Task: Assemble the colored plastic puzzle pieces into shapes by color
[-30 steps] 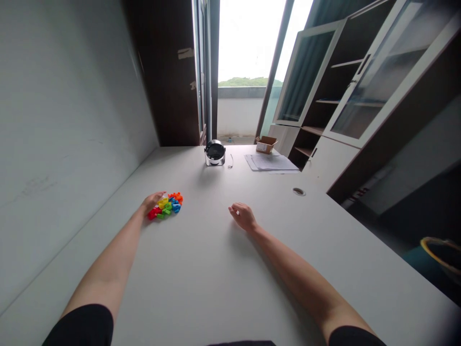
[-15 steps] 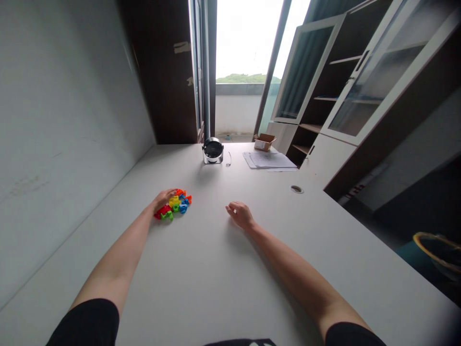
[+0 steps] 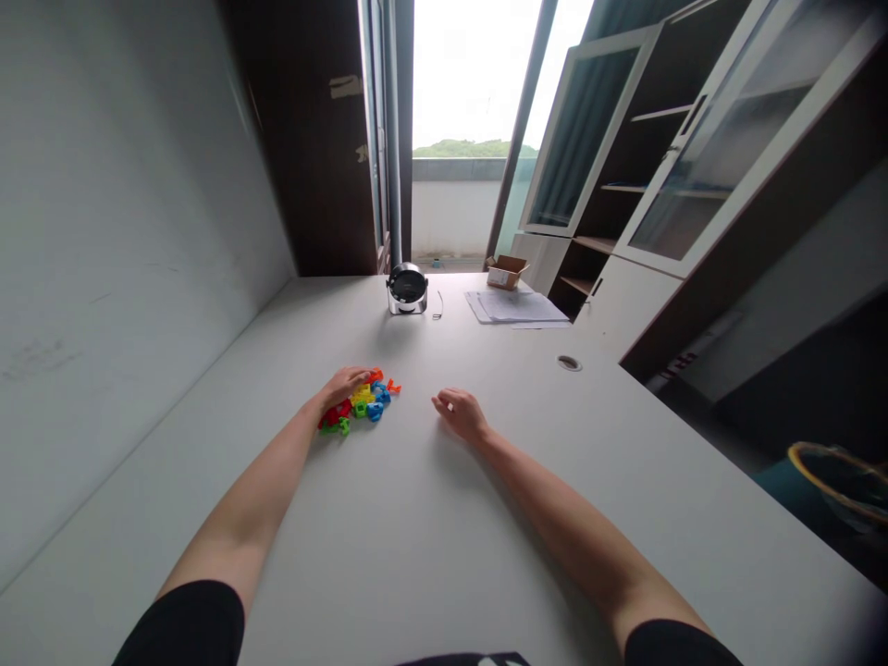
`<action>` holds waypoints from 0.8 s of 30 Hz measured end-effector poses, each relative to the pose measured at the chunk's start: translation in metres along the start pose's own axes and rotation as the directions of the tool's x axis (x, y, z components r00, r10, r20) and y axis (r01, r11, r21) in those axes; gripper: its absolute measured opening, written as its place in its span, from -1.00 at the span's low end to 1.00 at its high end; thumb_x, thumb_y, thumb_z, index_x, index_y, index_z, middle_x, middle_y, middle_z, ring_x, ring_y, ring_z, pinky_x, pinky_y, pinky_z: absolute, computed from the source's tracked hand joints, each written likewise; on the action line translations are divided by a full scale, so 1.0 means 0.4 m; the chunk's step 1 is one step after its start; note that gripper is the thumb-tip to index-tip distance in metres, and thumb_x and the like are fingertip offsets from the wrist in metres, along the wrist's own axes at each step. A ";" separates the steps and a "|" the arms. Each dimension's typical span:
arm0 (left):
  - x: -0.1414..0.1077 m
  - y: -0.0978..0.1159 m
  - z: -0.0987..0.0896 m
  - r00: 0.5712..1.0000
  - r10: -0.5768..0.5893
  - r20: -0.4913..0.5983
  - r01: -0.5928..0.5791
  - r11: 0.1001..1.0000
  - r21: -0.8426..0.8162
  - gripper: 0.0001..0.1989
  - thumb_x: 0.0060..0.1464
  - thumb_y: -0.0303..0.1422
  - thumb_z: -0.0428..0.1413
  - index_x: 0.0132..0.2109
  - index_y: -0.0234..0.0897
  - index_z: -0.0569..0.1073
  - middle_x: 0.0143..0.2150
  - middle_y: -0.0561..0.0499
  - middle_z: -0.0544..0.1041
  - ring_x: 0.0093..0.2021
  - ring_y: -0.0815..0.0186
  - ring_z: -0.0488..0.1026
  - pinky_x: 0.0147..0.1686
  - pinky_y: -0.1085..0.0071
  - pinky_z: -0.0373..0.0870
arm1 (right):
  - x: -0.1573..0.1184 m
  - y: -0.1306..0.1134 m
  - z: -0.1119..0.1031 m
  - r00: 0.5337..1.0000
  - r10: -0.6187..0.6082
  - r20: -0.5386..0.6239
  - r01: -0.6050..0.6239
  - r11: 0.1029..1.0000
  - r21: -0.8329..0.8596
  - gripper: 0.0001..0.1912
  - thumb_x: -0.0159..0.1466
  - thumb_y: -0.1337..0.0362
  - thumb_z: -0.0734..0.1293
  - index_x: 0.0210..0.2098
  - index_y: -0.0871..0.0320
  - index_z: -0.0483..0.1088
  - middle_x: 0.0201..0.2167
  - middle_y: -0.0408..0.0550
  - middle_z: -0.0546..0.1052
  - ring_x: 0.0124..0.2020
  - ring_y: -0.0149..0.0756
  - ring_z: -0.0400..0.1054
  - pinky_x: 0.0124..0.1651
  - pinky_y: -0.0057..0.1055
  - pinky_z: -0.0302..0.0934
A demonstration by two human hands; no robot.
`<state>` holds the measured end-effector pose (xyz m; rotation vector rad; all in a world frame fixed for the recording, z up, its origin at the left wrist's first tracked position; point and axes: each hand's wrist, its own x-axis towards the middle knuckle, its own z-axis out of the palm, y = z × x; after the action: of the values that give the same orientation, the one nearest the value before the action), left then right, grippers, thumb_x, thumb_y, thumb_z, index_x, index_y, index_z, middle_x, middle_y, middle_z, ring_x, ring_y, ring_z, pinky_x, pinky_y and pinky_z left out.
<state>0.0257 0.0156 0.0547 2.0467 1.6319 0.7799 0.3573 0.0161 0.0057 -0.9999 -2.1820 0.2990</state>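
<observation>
A loose pile of small plastic toy pieces lies on the white table, left of the middle. It has red pieces [image 3: 339,413], yellow pieces [image 3: 362,396], green pieces [image 3: 360,409], blue pieces [image 3: 376,411] and orange pieces [image 3: 393,387]. My left hand [image 3: 345,381] rests against the pile's far left side, fingers stretched along it and partly over it. To the right of the pile, apart from it, my right hand [image 3: 461,413] rests on the table with its fingers curled in. Nothing shows in it except a small gap between the bent fingers.
At the table's far end stand a round black device on a metal bracket [image 3: 407,289], a thin wire-like item [image 3: 438,305], papers [image 3: 517,307] and an open cardboard box [image 3: 507,272]. A cable hole [image 3: 569,363] is at the right. A wall [image 3: 139,240] borders the left side.
My left hand has slid to the right, and the toy pieces have moved right with it, nearer my right hand. One orange piece now sits slightly apart. My right hand has stayed in place.
</observation>
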 end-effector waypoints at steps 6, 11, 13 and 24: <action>-0.010 0.006 0.017 0.997 -0.001 0.076 0.008 0.996 -0.087 -0.34 0.27 0.10 -0.19 0.19 -0.21 0.51 0.20 -0.18 0.50 0.17 0.04 0.45 0.15 0.16 0.40 | -0.006 0.003 -0.003 1.000 0.002 0.000 -0.002 1.000 0.008 -0.63 0.40 0.16 0.20 -0.52 0.11 0.31 -0.52 -0.14 0.43 -0.45 -0.37 0.25 -0.26 -0.45 0.11; -0.086 -0.053 -0.013 0.999 0.047 0.019 -0.048 0.996 0.074 -0.40 0.28 0.04 -0.16 0.19 -0.18 0.49 0.28 -0.08 0.42 0.32 0.07 0.28 0.34 0.12 0.15 | 0.010 0.011 0.010 0.998 0.068 -0.009 -0.067 0.997 0.041 -0.66 0.39 0.17 0.22 -0.51 0.11 0.34 -0.52 -0.16 0.42 -0.47 -0.38 0.25 -0.30 -0.46 0.10; -0.134 -0.078 -0.016 0.999 0.033 -0.007 -0.032 0.993 0.116 -0.42 0.27 0.01 -0.12 0.23 -0.19 0.46 0.34 -0.10 0.35 0.36 0.06 0.22 0.36 0.09 0.09 | 0.031 0.004 0.022 0.992 0.124 -0.003 -0.124 0.989 0.078 -0.72 0.38 0.20 0.23 -0.44 0.11 0.40 -0.47 -0.16 0.46 -0.45 -0.38 0.28 -0.32 -0.46 0.12; -0.222 0.016 0.105 0.986 0.064 -0.151 -0.017 0.955 0.295 -0.23 0.15 0.06 0.08 0.42 -0.07 0.14 0.47 -0.12 0.08 0.45 -0.02 0.00 0.39 -0.02 0.00 | 0.247 -0.074 0.178 0.964 -0.118 0.240 0.084 0.986 0.144 -0.68 0.41 0.14 0.25 0.11 -0.02 0.44 0.15 -0.04 0.47 0.21 -0.16 0.28 0.26 -0.19 0.16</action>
<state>0.0437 -0.0710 0.0116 2.2761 1.8968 0.7710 0.2469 0.0744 0.0183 -0.8092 -2.3923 0.5392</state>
